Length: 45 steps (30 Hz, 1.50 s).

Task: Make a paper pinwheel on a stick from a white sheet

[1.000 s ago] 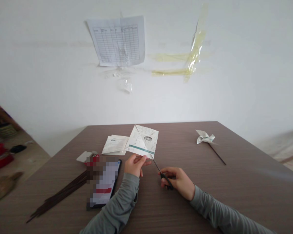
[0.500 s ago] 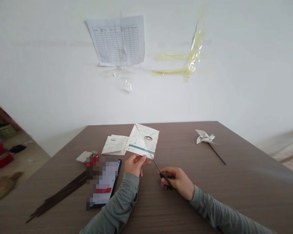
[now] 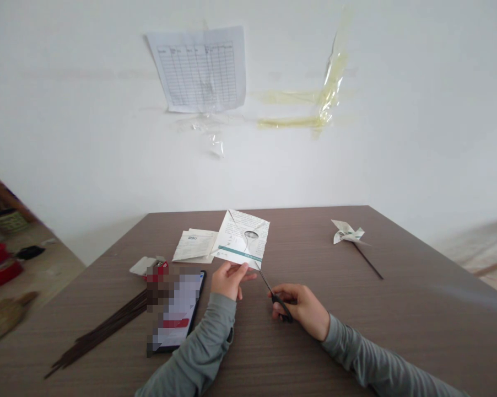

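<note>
My left hand point(image 3: 228, 280) pinches the lower edge of a square sheet of printed paper point(image 3: 236, 234), which is held up above the table. The sheet has a teal stripe along its bottom, a dark oval picture near the middle and slits running in from its corners. My right hand point(image 3: 301, 309) grips black-handled scissors point(image 3: 282, 309) by their finger loops. Their metal blades reach up to the sheet's lower right corner, at the slit there. How far apart the blades are is too small to tell.
Folded papers point(image 3: 194, 245) lie left of the sheet. Nearer are an open red-and-white box point(image 3: 144, 266), a bundle of thin dark sticks point(image 3: 103, 331) and a phone point(image 3: 182, 320). A paper pinwheel point(image 3: 347, 232) on a stick lies at the right. The table point(image 3: 397, 331) meets a white wall.
</note>
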Each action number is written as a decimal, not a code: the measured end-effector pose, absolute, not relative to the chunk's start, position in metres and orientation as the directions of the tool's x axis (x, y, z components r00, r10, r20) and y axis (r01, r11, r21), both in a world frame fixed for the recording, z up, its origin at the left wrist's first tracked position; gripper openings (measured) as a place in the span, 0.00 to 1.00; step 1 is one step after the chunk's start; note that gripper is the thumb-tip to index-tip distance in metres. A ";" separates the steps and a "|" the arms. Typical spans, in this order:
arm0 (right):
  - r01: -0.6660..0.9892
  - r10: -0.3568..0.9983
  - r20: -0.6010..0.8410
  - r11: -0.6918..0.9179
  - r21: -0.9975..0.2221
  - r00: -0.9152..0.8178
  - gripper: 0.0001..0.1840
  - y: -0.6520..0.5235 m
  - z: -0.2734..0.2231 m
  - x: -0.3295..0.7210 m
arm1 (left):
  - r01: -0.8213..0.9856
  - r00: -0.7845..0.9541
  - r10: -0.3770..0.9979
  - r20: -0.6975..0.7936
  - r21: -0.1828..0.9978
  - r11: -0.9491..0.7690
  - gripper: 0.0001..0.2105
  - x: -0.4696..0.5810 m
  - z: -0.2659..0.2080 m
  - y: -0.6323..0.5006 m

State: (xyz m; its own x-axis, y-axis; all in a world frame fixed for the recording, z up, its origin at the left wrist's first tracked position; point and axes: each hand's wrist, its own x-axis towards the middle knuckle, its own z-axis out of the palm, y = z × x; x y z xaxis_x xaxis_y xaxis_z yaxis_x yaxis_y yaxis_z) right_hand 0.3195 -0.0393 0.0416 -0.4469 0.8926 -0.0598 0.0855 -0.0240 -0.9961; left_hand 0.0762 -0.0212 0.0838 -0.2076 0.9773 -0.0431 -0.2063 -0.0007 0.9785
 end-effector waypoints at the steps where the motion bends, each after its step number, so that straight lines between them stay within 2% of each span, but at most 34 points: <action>1: 0.092 0.893 -0.061 -0.022 -0.995 -0.445 0.33 -0.040 0.042 0.319 | -0.199 -0.207 0.977 -0.045 0.980 0.003 0.11 0.076 0.084 -0.021; 5: 0.141 0.899 -0.059 0.003 -0.990 -0.434 0.36 -0.040 0.045 0.319 | -0.174 -0.207 0.977 -0.050 0.985 0.014 0.09 0.076 0.086 -0.021; 12: 0.195 0.909 -0.042 0.044 -0.980 -0.416 0.33 -0.042 0.050 0.321 | -0.169 -0.181 0.983 -0.041 0.986 0.010 0.07 0.076 0.088 -0.023; 22: 0.173 0.908 -0.041 0.035 -0.984 -0.418 0.31 -0.042 0.051 0.321 | -0.164 -0.164 0.986 -0.045 0.986 0.018 0.10 0.076 0.088 -0.023; 27: 0.174 0.909 -0.041 0.035 -0.984 -0.416 0.33 -0.041 0.049 0.320 | -0.188 -0.171 0.984 -0.043 0.982 0.010 0.09 0.077 0.088 -0.023; 32: 0.179 0.912 -0.039 0.039 -0.983 -0.408 0.33 -0.041 0.048 0.319 | -0.170 -0.180 0.982 -0.054 0.985 0.023 0.13 0.079 0.089 -0.023; 38: 0.160 0.912 -0.031 0.038 -0.986 -0.410 0.32 -0.041 0.048 0.318 | -0.181 -0.170 0.984 -0.044 0.983 0.013 0.11 0.078 0.088 -0.023; 45: 0.163 0.907 -0.034 0.038 -0.986 -0.419 0.37 -0.042 0.052 0.319 | -0.173 -0.161 0.986 -0.052 0.985 0.024 0.10 0.077 0.090 -0.024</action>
